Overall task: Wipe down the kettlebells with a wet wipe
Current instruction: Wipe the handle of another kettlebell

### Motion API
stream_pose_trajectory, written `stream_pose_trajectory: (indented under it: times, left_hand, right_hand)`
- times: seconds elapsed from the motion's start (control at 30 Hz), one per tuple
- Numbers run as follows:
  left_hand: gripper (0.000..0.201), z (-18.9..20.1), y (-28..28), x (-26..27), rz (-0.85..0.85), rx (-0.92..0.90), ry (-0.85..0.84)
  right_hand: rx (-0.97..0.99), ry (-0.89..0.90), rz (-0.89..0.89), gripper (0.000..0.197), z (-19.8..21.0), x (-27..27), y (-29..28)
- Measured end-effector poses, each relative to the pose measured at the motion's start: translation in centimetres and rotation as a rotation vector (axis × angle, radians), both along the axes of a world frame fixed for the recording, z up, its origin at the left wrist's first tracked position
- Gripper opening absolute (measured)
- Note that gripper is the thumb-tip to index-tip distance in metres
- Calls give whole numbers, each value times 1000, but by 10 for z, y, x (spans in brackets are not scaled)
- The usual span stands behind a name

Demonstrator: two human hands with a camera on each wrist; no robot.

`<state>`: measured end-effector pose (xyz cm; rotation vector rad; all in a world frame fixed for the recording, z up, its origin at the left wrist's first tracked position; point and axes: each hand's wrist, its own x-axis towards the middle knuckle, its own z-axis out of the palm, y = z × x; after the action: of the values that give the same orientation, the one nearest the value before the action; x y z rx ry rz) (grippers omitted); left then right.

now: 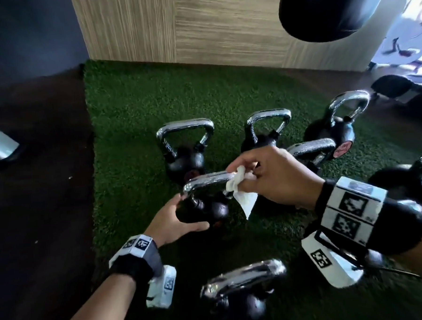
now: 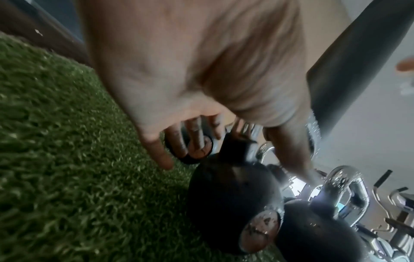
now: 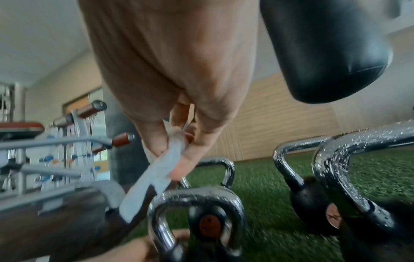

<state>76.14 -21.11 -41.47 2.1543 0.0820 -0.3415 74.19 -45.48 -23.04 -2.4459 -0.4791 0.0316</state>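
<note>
Several black kettlebells with chrome handles stand on green turf (image 1: 141,102). The near one (image 1: 207,209) is between my hands. My left hand (image 1: 187,213) cups its round black body (image 2: 230,187), thumb on the near side and fingers on the far left side. My right hand (image 1: 242,173) pinches a crumpled white wet wipe (image 1: 241,195) against the right end of its chrome handle (image 1: 208,180). In the right wrist view the wipe (image 3: 154,175) hangs from thumb and fingers of the right hand (image 3: 174,159), just above the handle (image 3: 195,195).
Other kettlebells stand behind (image 1: 185,146) (image 1: 264,130) (image 1: 335,126), one at the near edge (image 1: 241,295) and one at right (image 1: 406,181). A black punching bag (image 1: 326,9) hangs above the back right. A wood-panel wall (image 1: 198,26) closes the back; dark floor (image 1: 35,193) lies left.
</note>
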Motion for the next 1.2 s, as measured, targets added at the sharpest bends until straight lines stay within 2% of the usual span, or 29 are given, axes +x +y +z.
stream_pose_trajectory:
  times: [0.1,0.3,0.4,0.53,0.67,0.77,0.87,1.0,1.1,1.2]
  left_hand:
    - [92,-8,-11,10,23,-109,23]
    - [58,-14,-22,12,78,-125,-8]
    - [52,-15,-20,11,52,-113,-31]
    - [46,-8,-19,14,25,-88,12]
    - [49,-13,-19,17,32,-101,18]
    - [52,-22,-19,17,60,-91,4]
    - [57,-29,-19,19,71,-97,3]
    - [74,-34,-19,22,91,-82,14]
    - [81,-30,-21,19,94,-52,8]
    - [98,-24,-24,17,83,-5,0]
  right_hand:
    - [-21,6,-21,32,-2,14,5]
    - [-128,17,-29,22,10,33,0]
    - [-50,134,-21,25,13,37,-3]
    - [122,254,-50,16,10,39,-1]
    - [227,289,-39,15,-1,53,4]
    - [157,160,-78,8,-12,65,6]
    - [211,59,-54,8,-22,71,10]
    - [292,7,51,16,-38,71,22]
    - [266,-81,111,19,-49,70,30]
    - [171,-164,178,20,-56,71,30]
